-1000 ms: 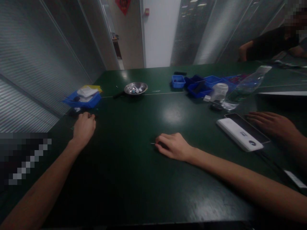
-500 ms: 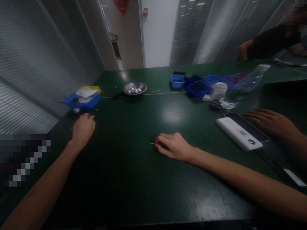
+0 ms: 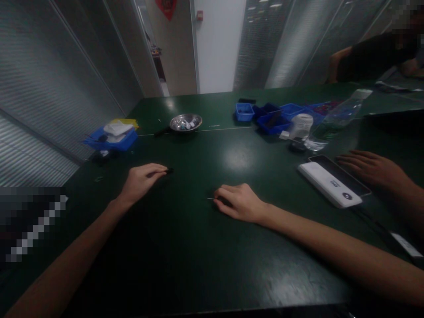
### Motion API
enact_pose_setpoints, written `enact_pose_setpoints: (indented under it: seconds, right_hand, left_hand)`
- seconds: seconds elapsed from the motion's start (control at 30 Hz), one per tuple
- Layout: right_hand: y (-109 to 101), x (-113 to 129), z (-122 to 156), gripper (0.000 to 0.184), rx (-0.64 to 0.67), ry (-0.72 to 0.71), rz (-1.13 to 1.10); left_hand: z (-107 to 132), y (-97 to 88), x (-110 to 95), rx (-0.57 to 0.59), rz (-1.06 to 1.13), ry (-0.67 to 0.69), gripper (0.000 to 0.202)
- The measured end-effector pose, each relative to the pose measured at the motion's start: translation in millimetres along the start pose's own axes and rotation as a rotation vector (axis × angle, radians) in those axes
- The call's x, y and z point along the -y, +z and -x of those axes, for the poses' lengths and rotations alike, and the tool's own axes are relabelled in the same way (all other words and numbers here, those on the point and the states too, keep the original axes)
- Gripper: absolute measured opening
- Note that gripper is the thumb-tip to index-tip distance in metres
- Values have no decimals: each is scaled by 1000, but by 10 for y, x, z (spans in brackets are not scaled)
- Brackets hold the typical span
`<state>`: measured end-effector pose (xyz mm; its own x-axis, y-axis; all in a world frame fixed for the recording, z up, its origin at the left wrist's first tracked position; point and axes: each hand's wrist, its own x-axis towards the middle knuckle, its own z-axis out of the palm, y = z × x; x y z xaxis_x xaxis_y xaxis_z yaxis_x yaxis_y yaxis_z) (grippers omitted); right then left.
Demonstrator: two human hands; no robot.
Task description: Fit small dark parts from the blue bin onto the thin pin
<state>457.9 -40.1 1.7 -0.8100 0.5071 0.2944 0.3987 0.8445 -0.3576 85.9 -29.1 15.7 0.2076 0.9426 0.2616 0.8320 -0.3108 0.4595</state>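
My left hand [image 3: 143, 179] is closed in a pinch on a small black piece [image 3: 170, 170], held just above the green table [image 3: 185, 247]. What kind of piece it is I cannot make out. My right hand [image 3: 239, 202] rests on the table with curled fingers around a thin tool, of which only a slim metal tip [image 3: 210, 198] shows, pointing left; the rest is hidden in the fist. Beyond both hands stands a round metal dish [image 3: 186, 123] with several small parts in it.
A blue tray [image 3: 127, 140] with white and yellow items is at the left. Blue bins [image 3: 244, 112], a clear bottle [image 3: 334, 121], a white power bank [image 3: 329, 184] and a phone [image 3: 338, 174] lie to the right, beside another person's hand [image 3: 372, 168]. Someone sits at the far right.
My left hand has moved right, from near the blue tray toward the middle, and now shows a small black piece at its fingertips. My right hand has stayed put.
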Motion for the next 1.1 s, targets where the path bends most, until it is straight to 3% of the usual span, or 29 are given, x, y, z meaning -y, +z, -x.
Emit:
enact_pose_setpoints:
  seconds: [0.1, 0.2, 0.43, 1.1]
  right_hand:
    - [4, 0, 1, 25, -7, 5, 16]
    - [17, 0, 0, 24, -13, 3, 32]
    - [31, 11, -14, 22, -6, 0, 39]
    - [65, 26, -36, 24, 45, -83, 64]
  left_hand:
    - [66, 235, -504, 164, 160, 152, 21]
    - [161, 426, -758, 278, 274, 247, 21]
    - [216, 509, -789, 292, 341, 131, 50]
    - [245, 628, -1005, 370, 426, 195, 45]
